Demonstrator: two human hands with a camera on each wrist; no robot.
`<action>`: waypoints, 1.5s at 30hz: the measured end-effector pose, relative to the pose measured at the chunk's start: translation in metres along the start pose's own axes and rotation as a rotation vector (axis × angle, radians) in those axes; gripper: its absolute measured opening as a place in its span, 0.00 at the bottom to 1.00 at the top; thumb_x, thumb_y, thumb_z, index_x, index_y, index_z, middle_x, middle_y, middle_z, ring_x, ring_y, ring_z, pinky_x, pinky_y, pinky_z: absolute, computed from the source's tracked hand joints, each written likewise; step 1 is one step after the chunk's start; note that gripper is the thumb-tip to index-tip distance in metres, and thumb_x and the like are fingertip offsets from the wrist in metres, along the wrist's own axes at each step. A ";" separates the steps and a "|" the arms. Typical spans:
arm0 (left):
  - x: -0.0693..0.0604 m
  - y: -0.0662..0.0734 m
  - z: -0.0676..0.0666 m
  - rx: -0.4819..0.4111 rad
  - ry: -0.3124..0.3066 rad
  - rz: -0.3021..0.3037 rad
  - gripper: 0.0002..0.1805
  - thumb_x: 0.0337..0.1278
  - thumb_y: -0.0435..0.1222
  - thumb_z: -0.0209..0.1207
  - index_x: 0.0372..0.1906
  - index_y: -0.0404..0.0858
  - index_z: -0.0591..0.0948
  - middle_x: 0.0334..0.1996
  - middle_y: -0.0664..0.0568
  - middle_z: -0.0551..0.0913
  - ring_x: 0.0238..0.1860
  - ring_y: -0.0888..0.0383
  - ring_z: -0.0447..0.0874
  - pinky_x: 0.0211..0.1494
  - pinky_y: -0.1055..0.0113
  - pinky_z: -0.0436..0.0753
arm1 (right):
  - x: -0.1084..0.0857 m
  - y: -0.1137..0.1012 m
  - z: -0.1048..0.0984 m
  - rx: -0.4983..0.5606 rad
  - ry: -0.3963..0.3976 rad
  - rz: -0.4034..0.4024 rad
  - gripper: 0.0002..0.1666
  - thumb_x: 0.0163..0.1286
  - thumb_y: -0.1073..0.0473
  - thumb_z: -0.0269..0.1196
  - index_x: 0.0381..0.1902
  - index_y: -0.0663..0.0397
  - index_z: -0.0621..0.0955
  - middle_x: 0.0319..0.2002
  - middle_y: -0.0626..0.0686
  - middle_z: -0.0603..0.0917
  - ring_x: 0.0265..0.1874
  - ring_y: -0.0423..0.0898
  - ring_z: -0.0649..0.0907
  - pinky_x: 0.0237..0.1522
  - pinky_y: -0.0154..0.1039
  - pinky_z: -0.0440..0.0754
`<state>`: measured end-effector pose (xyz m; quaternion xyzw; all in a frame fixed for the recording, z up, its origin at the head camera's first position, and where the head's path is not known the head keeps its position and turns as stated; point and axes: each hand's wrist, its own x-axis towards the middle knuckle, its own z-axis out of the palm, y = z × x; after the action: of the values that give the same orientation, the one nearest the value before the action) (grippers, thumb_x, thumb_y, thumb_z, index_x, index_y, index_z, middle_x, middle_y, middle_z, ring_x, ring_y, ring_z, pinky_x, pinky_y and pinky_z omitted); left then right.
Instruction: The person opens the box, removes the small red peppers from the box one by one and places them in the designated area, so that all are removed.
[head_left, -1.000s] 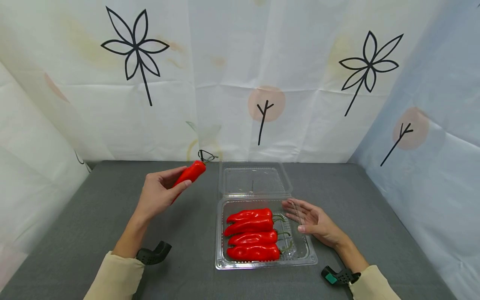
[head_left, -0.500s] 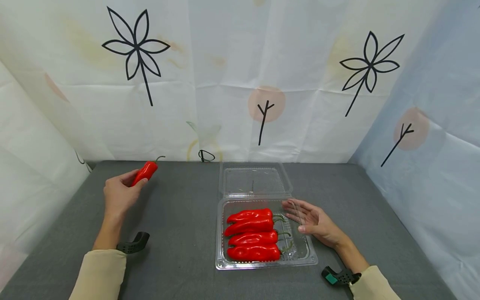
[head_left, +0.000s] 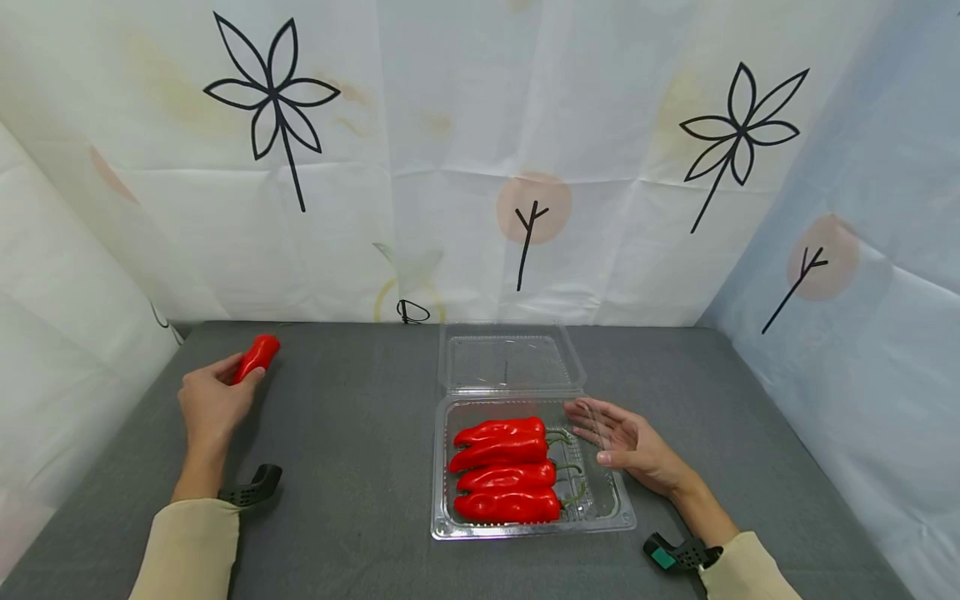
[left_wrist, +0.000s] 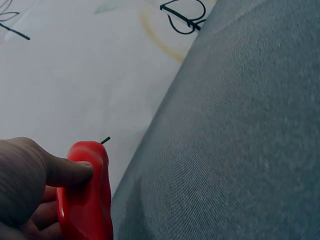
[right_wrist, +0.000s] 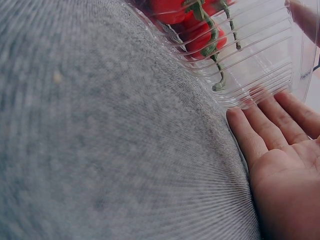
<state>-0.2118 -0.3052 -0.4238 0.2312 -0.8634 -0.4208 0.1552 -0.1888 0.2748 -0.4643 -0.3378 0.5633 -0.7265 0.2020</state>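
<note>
My left hand (head_left: 216, 404) holds a red pepper (head_left: 257, 358) at the far left of the table, the thumb laid along its side. In the left wrist view the same pepper (left_wrist: 86, 200) sits between thumb and fingers, a dark stem tip at its top. Several red peppers (head_left: 506, 475) lie side by side in a clear plastic container (head_left: 622, 510), green stems pointing right. My right hand (head_left: 633, 446) is at the container's right side, fingers extended. In the right wrist view the fingertips of that hand (right_wrist: 285, 150) touch the ribbed clear wall.
The container's clear lid (head_left: 510, 358) lies folded back behind it. Grey cloth covers the table (head_left: 352, 467). A white printed curtain (head_left: 450, 167) rises along the back, with further cloth at both sides.
My left hand has carried the pepper left, from near the table's middle to its far left side. My right hand and the container have stayed in place.
</note>
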 end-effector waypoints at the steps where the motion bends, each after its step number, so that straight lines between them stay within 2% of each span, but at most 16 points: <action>1: 0.001 -0.002 0.000 0.002 0.004 -0.003 0.29 0.70 0.41 0.58 0.70 0.32 0.73 0.62 0.29 0.76 0.64 0.33 0.73 0.58 0.42 0.74 | 0.000 0.000 0.000 0.002 0.000 0.001 0.42 0.68 0.82 0.53 0.76 0.76 0.52 0.76 0.67 0.61 0.75 0.54 0.65 0.73 0.47 0.63; 8: 0.004 -0.014 0.000 0.008 0.026 -0.013 0.29 0.69 0.40 0.58 0.69 0.29 0.73 0.61 0.27 0.75 0.65 0.30 0.67 0.63 0.38 0.67 | 0.000 0.000 0.000 0.004 0.001 0.003 0.42 0.68 0.82 0.54 0.76 0.75 0.52 0.76 0.67 0.62 0.75 0.53 0.65 0.72 0.46 0.64; 16: 0.004 -0.020 0.004 0.017 0.031 -0.009 0.29 0.70 0.41 0.57 0.69 0.28 0.73 0.63 0.25 0.73 0.67 0.27 0.61 0.63 0.35 0.62 | 0.000 0.000 0.000 0.006 0.002 0.001 0.42 0.68 0.82 0.54 0.76 0.75 0.52 0.76 0.66 0.62 0.75 0.53 0.65 0.72 0.46 0.64; 26: 0.002 -0.021 0.005 0.024 0.037 0.031 0.30 0.68 0.42 0.58 0.67 0.26 0.74 0.62 0.25 0.74 0.65 0.27 0.64 0.60 0.37 0.65 | 0.000 0.000 0.000 0.003 0.005 0.004 0.42 0.68 0.82 0.54 0.76 0.75 0.52 0.75 0.66 0.62 0.74 0.53 0.66 0.72 0.46 0.64; 35: 0.002 -0.021 0.004 0.038 0.029 0.053 0.31 0.66 0.44 0.61 0.66 0.27 0.75 0.62 0.28 0.76 0.64 0.30 0.67 0.60 0.39 0.66 | 0.000 0.000 0.000 0.005 0.005 0.002 0.42 0.67 0.82 0.54 0.76 0.76 0.52 0.75 0.67 0.62 0.75 0.54 0.65 0.72 0.46 0.64; 45: 0.002 -0.022 0.005 0.063 0.018 0.088 0.34 0.63 0.43 0.65 0.66 0.24 0.74 0.61 0.28 0.76 0.63 0.30 0.71 0.62 0.38 0.69 | 0.000 0.000 0.000 0.003 0.004 0.002 0.42 0.67 0.83 0.53 0.76 0.76 0.52 0.75 0.67 0.62 0.75 0.55 0.65 0.72 0.47 0.64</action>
<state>-0.2102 -0.3152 -0.4440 0.2016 -0.8840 -0.3841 0.1742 -0.1891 0.2745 -0.4646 -0.3356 0.5628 -0.7279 0.2021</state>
